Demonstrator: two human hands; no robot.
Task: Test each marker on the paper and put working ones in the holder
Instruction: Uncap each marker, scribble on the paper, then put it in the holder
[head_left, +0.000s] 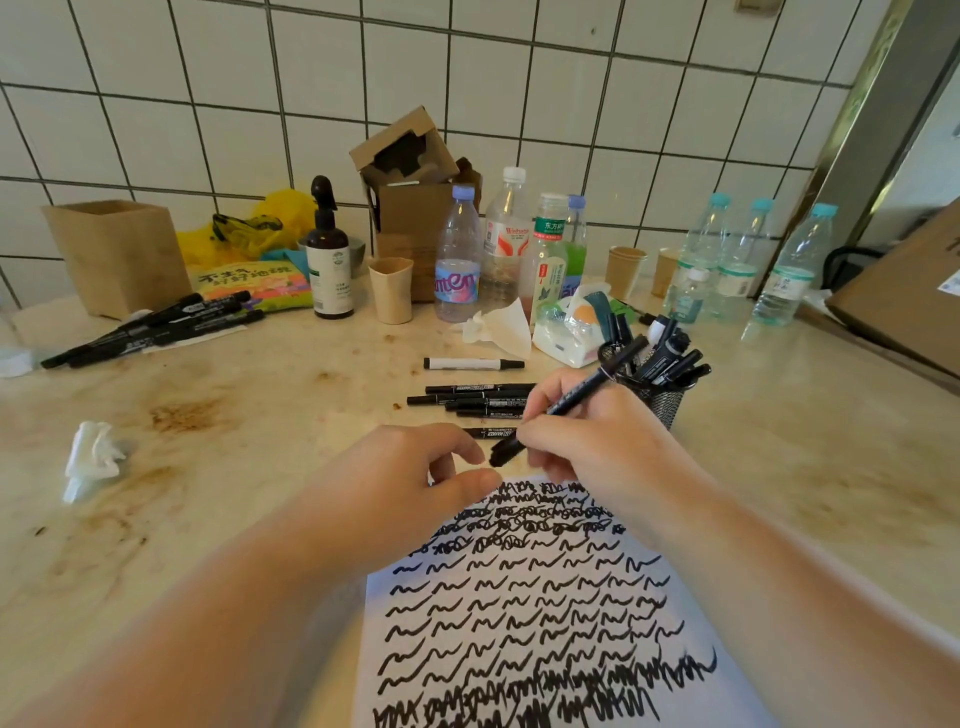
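My right hand (587, 441) grips a black marker (576, 395), its capped end pointing down-left just above the top edge of the paper (524, 608). That white sheet is covered in black scribbles. My left hand (415, 467) hovers beside the marker's lower end, fingers curled and apart, holding nothing. Just behind my hands lie several black markers (470, 400), and a white-barrelled marker (470, 364) lies farther back. To the right stands the black mesh holder (657, 397) with several markers in it. Another group of black markers (156, 330) lies at the far left.
Several bottles (457, 260), paper cups (390, 288), a spray bottle (328, 260), cardboard boxes (410, 171) and a wooden box (117, 254) line the tiled wall. Crumpled tissues lie at the left (91, 457) and centre (498, 327). A wipes pack (571, 332) sits behind the holder.
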